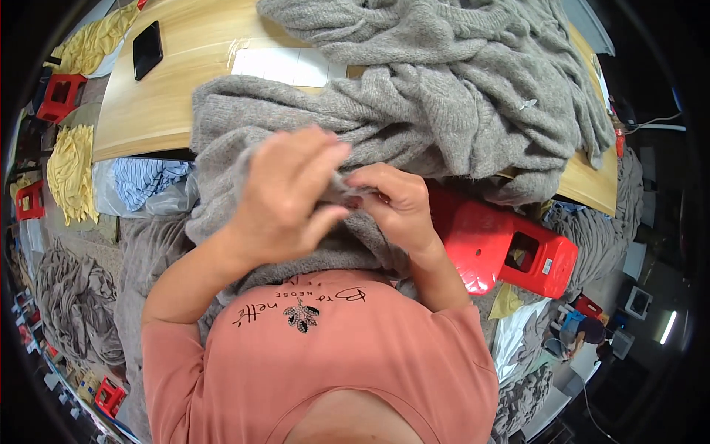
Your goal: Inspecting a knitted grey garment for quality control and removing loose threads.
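Note:
Grey knitwear (458, 111) lies heaped over the table and hangs down its near edge into my lap. My right hand (396, 207) is closed in a pinch on a bit of the grey knit in front of my chest. To its left, my left hand (285, 196) is raised over the knit, thumb and fingers apart, with nothing visible between them. Its fingertips come close to the right hand's, and slight blur softens them. A small pale tag or scrap (528, 104) rests on the heap at the right.
The wooden table (140, 111) holds a black phone (148, 50) and a white sheet (285, 66). A red plastic stool (503, 244) stands close at my right. Yellow cloth (72, 174), a bag with blue striped fabric (144, 185) and grey garment piles (74, 296) lie on the left.

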{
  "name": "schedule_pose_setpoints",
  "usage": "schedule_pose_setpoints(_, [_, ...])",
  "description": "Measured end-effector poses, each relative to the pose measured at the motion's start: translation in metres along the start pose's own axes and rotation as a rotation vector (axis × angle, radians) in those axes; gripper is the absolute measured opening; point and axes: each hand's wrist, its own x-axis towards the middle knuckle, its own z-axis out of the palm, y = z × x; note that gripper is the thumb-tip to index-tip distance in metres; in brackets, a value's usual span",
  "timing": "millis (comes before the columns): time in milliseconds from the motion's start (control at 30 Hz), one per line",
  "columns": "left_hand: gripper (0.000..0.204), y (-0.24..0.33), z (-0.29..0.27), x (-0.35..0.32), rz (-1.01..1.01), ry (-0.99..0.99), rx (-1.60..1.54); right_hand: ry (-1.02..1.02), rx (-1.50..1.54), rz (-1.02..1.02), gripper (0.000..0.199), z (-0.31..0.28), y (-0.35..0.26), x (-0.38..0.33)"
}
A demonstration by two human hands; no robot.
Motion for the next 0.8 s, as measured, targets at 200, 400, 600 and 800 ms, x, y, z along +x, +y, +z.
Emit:
schedule_pose_setpoints(200, [0.009, 0.007, 0.019, -0.014, -0.61, -0.329, -0.824, 0.063, -0.056, 0.134, 0.019, -0.008, -0.004, 0.001])
schedule_pose_setpoints(400, [0.006, 0.004, 0.02, -0.015, -0.714, -0.388, -0.866, -0.011, 0.182, 0.267, 0.011, -0.006, 0.004, -0.006])
schedule_pose_setpoints(600, [0.002, 0.0, 0.03, -0.023, -0.785, -0.402, -0.995, 0.057, 0.75, 0.471, 0.006, 0.002, 0.013, -0.01])
schedule_pose_setpoints(800, [0.002, 0.005, 0.041, -0.029, -0.779, -0.289, -1.123, 0.019, 0.054, 0.101, 0.006, 0.006, 0.004, -0.005])
